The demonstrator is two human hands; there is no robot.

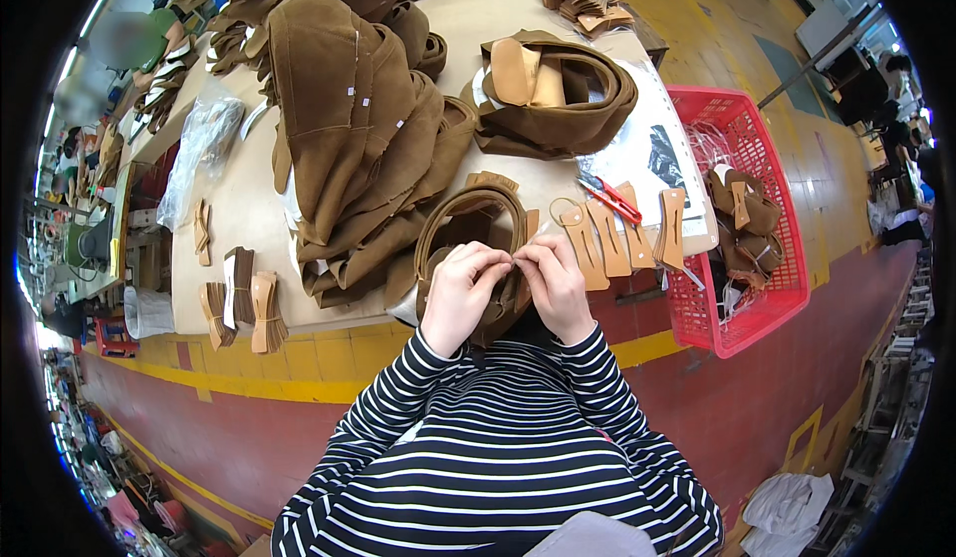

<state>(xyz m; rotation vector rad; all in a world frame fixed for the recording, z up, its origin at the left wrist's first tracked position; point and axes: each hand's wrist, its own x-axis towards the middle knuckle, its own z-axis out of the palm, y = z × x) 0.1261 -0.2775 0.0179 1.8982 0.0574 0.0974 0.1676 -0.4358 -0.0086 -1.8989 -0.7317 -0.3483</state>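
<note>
At the table's near edge, my left hand (461, 293) and my right hand (554, 283) meet, thumbs and fingertips pinched together. Between them is the edge of a brown suede piece (430, 243), curled into an open loop. Any small thing in the fingertips is too small to make out. Left of it lies a heap of similar brown suede pieces (339, 129), layered over one another. Tan leather straps (605, 238), narrow in the middle, lie in a row right of my right hand. Beyond them rests a red-handled cutting tool (615, 199).
A rolled suede bundle (558, 124) holds tan leather pieces. Strap stacks stand at the table's left corner (267, 313) and far right (588, 4). A red plastic basket (792, 228) with suede pieces adjoins the table's right side. A clear plastic bag (202, 149) lies left.
</note>
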